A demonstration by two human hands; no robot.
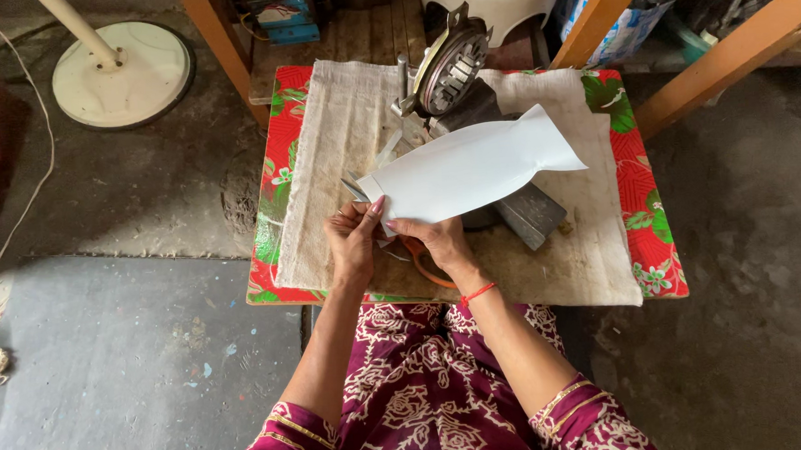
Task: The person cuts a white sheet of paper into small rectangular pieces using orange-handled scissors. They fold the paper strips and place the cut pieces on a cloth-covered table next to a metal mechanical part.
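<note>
Above the near middle of the surface point(604, 269), a white paper cut-out point(471, 168) with a flared far-right end is held up by both hands, its near-left end pinched between the closed fingers of the left hand point(354, 238) and the right hand point(438, 241). Scissors point(388, 162) are seen just behind the paper's left end, orange loops point(426, 267) showing under the right hand, and a metal machine point(452, 72) is set farther back on the beige cloth point(341, 137).
</note>
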